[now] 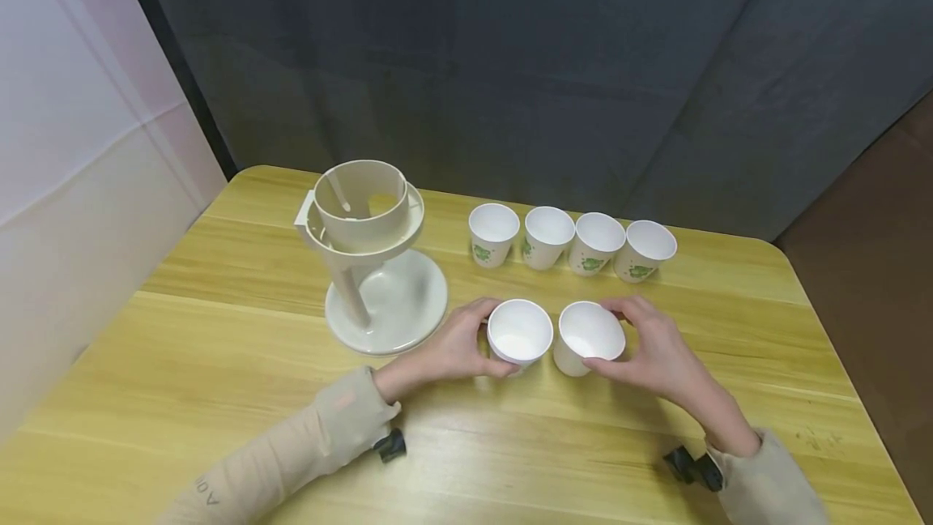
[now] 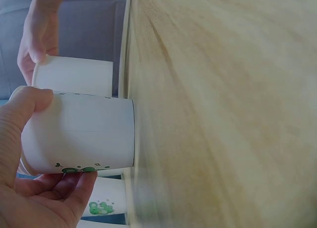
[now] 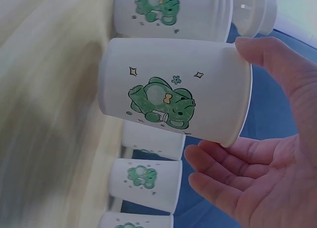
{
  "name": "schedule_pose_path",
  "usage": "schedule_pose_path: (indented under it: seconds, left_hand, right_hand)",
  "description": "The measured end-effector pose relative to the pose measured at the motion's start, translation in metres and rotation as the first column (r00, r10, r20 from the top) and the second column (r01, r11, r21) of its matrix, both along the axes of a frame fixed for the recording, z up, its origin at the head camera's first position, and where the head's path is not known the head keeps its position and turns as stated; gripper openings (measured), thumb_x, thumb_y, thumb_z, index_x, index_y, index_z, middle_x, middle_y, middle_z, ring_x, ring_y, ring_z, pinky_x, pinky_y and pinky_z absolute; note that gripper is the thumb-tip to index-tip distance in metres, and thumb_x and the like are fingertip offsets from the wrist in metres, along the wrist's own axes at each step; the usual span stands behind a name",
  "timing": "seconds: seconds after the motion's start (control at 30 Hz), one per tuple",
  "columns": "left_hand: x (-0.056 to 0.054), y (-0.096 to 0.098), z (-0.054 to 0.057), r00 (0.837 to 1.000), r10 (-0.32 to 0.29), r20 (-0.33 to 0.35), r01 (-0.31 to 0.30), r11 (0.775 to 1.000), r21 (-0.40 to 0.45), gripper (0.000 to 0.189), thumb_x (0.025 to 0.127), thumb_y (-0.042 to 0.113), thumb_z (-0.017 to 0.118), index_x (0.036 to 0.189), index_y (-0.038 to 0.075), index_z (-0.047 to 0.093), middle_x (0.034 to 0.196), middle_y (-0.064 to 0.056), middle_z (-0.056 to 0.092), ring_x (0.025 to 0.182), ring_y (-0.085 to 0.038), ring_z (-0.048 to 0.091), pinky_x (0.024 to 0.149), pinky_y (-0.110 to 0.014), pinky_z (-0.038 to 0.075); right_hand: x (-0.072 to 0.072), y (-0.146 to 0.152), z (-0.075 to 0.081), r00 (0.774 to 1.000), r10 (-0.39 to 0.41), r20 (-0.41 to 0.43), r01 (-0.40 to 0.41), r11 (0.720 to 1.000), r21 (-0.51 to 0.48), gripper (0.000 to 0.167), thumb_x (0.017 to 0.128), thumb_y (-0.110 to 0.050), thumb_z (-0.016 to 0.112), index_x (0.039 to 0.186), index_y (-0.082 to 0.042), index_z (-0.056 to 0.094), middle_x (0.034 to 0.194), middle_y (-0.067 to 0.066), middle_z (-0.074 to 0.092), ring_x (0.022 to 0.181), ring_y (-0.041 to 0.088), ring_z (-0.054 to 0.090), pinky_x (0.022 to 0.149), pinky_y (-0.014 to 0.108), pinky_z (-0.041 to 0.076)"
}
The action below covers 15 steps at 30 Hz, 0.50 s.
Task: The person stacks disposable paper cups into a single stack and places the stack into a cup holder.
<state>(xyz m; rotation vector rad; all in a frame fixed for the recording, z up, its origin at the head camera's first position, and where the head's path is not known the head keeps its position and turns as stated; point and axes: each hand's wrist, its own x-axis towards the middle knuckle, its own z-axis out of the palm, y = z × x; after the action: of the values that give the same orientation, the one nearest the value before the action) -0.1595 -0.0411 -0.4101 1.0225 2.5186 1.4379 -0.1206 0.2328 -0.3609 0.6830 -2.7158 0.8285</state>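
My left hand (image 1: 466, 343) grips a white paper cup (image 1: 520, 332) around its side, thumb on the near side and fingers on the far side. To its right, my right hand (image 1: 656, 347) holds a second white paper cup (image 1: 572, 356) near its rim between thumb and fingers. A green bear print (image 3: 161, 103) shows on this second cup in the right wrist view. Both cups stand upright side by side, mouths up, with a narrow gap between them in the head view. The cup insides look bare white.
Several more white paper cups (image 1: 494, 235) with green prints stand in a row behind the held ones. A cream stand with a ring holder (image 1: 364, 225) and round base (image 1: 408, 298) is at the left. A dark curtain (image 1: 474, 63) hangs behind the wooden table (image 1: 219, 347).
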Motion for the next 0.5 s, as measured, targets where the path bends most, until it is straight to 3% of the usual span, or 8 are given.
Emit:
schedule_pose_path:
  seconds: [0.5]
  left_hand:
    - [-0.001, 0.000, 0.000, 1.000, -0.002, 0.018, 0.002, 1.000, -0.005, 0.070, 0.062, 0.018, 0.086, 0.120, -0.002, 0.053, 0.111, -0.010, 0.060, 0.100, -0.021, 0.059, 0.088, -0.027, 0.049]
  right_hand:
    - [0.010, -0.003, 0.031, 1.000, 0.009, -0.018, -0.009, 1.000, -0.023, 0.062, 0.057, -0.017, 0.088, 0.109, 0.000, 0.060, 0.104, 0.008, 0.061, 0.094, 0.024, 0.059, 0.076, 0.044, 0.053]
